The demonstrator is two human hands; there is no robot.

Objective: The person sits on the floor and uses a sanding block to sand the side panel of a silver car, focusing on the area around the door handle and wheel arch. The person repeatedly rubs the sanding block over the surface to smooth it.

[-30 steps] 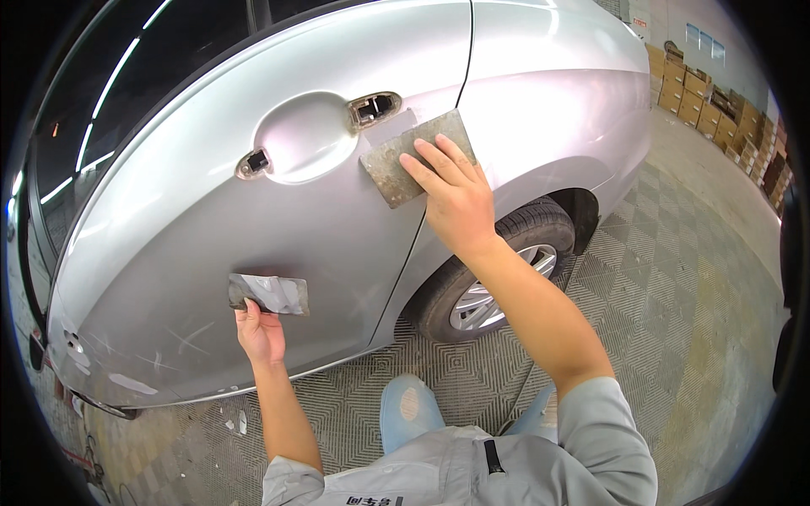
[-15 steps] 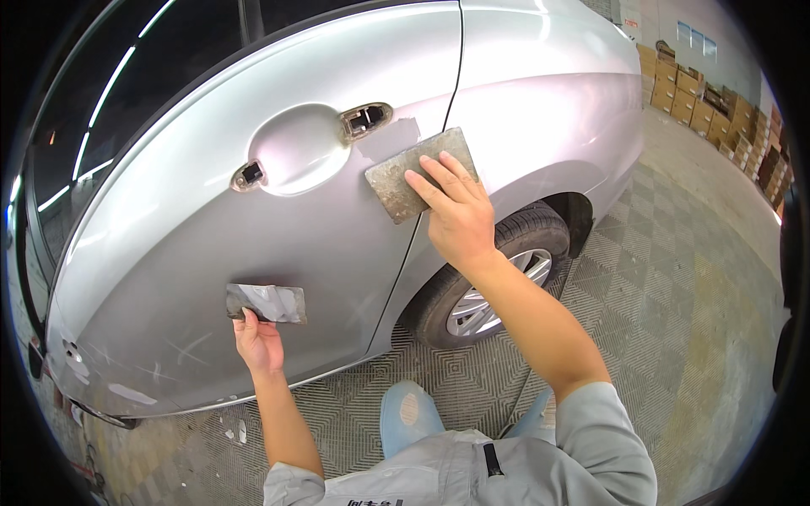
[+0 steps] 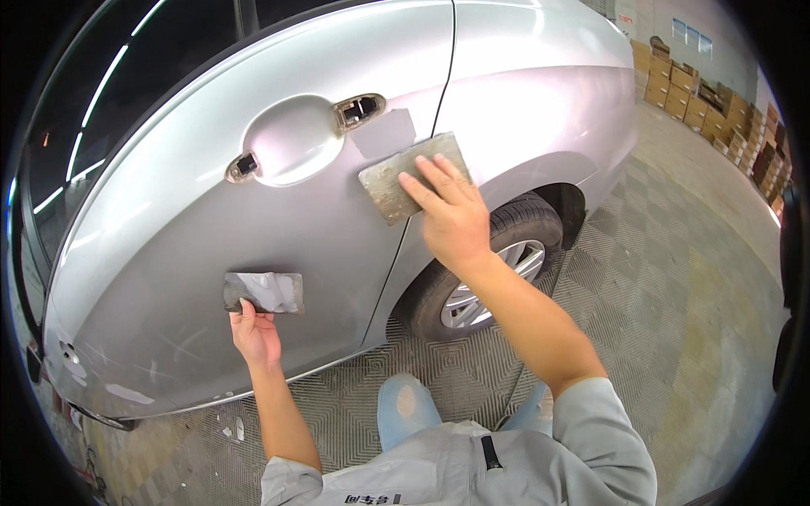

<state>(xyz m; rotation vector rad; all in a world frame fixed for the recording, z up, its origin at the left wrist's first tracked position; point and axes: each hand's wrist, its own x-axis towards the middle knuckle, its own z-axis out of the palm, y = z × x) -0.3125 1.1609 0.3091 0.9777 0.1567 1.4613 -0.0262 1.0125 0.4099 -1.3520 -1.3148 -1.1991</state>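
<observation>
My right hand [image 3: 456,215] presses a wide, worn grey spreader blade [image 3: 390,187] against the silver car door [image 3: 329,240], its fingers lying along the blade's face. Just above the blade is a flat grey patch of filler [image 3: 384,133], below the rear opening of the door handle recess [image 3: 295,143]. Lower left, my left hand [image 3: 256,337] pinches the bottom edge of a second metal spreader [image 3: 240,291]. Light grey filler paste [image 3: 274,291] covers much of that spreader's face. The fingers behind it are partly hidden.
Right of the door seam are the rear wheel [image 3: 489,278] and its arch. Scratch marks and another pale filler patch [image 3: 129,394] show low on the door. Tiled grating floor [image 3: 624,337] lies below. Cardboard boxes [image 3: 688,97] are stacked at the far right.
My right hand's blade has moved down the door relative to the handle, uncovering more of the grey filler patch. My left hand with its spreader has barely moved.
</observation>
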